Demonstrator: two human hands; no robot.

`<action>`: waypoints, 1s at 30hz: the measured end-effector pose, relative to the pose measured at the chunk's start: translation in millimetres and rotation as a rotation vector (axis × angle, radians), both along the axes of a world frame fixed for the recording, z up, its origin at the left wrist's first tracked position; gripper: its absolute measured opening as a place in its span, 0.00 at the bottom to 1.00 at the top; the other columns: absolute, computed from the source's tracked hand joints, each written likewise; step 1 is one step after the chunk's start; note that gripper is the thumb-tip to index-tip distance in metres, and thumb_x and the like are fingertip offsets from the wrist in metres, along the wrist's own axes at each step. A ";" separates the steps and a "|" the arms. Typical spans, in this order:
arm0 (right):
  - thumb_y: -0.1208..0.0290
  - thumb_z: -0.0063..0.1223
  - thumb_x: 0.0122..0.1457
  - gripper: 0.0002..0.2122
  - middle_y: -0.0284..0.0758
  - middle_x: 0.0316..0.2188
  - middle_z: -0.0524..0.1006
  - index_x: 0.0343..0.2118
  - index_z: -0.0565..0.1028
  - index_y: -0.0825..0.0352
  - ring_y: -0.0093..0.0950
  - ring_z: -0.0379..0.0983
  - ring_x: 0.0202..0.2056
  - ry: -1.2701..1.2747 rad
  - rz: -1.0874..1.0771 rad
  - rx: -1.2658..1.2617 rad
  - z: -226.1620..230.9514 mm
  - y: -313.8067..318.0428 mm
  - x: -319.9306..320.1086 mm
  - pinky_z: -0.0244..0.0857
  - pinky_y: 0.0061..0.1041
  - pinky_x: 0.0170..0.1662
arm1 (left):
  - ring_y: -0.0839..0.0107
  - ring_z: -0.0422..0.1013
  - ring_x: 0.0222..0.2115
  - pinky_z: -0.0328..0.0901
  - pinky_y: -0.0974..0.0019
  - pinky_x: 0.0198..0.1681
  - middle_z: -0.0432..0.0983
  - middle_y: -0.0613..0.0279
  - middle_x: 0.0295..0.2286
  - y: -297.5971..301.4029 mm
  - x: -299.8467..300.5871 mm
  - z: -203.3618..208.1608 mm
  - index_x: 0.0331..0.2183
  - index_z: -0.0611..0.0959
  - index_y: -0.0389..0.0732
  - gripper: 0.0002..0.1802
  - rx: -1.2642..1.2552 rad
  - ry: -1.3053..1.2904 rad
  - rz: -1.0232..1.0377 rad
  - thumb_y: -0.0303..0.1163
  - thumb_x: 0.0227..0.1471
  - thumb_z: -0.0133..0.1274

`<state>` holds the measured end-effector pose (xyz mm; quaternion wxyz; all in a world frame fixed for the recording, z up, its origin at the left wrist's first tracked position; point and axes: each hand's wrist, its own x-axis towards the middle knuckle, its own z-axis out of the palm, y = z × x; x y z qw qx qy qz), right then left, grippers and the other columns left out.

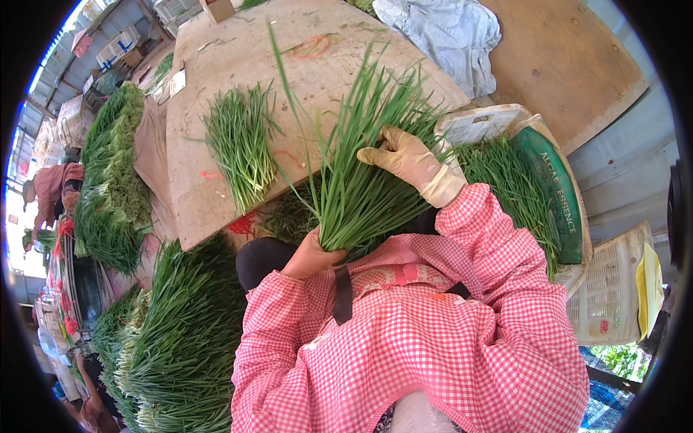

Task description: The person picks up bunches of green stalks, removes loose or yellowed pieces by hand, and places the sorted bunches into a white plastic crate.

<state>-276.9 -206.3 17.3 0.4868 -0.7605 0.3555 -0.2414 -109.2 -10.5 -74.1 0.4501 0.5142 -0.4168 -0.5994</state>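
A loose bunch of garlic chives point(361, 180), long green blades fanning away from me, is held above my lap at the table's near edge. My left hand point(312, 257), without a glove, wraps round the gathered lower end of the bunch. Higher up on the right side, my right hand point(404, 162) in a pale thin glove curls its thumb and fingers into the blades; some fingertips are hidden among them. A second, smaller bunch of chives point(242, 144) lies on the wooden table point(206, 58), its pale ends toward me.
To my right stands a white crate point(487, 126) of chives, with a green printed sheet point(550, 195) along its side. A big heap of chives point(184, 339) rises at my left. A crumpled white sack point(440, 36) lies at the far right. Other people point(54, 191) are off left.
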 end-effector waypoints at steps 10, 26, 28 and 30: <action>0.70 0.43 0.58 0.06 0.21 0.15 0.60 0.32 0.70 0.67 0.13 0.51 0.14 -1.128 -0.092 0.912 19.2 -63.0 -59.6 0.46 0.13 0.19 | 0.77 0.67 0.34 0.63 0.72 0.38 0.73 0.68 0.34 -3.0 3.3 3.1 0.41 0.75 0.38 0.24 0.061 0.110 0.103 0.18 0.36 0.55; 0.60 0.50 0.52 0.13 0.41 0.21 0.73 0.36 0.72 0.64 0.38 0.72 0.27 0.366 0.038 -0.633 -0.1 -5.0 -25.7 0.63 0.33 0.28 | 0.75 0.68 0.35 0.62 0.69 0.41 0.74 0.68 0.34 -6.1 2.1 -0.4 0.41 0.77 0.37 0.23 0.058 0.075 0.075 0.19 0.36 0.56; 0.64 0.48 0.53 0.09 0.43 0.22 0.73 0.31 0.71 0.63 0.41 0.71 0.28 0.494 0.009 -0.756 -9.6 -3.8 -29.0 0.64 0.36 0.29 | 0.75 0.68 0.35 0.63 0.69 0.41 0.74 0.68 0.34 -4.2 2.4 -1.3 0.40 0.77 0.37 0.23 0.045 0.090 0.091 0.18 0.36 0.56; 0.64 0.47 0.54 0.08 0.42 0.22 0.73 0.29 0.71 0.63 0.42 0.71 0.27 0.463 -0.137 -0.834 -38.4 -31.8 -40.8 0.64 0.37 0.29 | 0.75 0.68 0.35 0.63 0.70 0.40 0.73 0.67 0.34 -5.8 3.3 5.2 0.42 0.75 0.38 0.25 0.102 0.072 0.078 0.18 0.36 0.55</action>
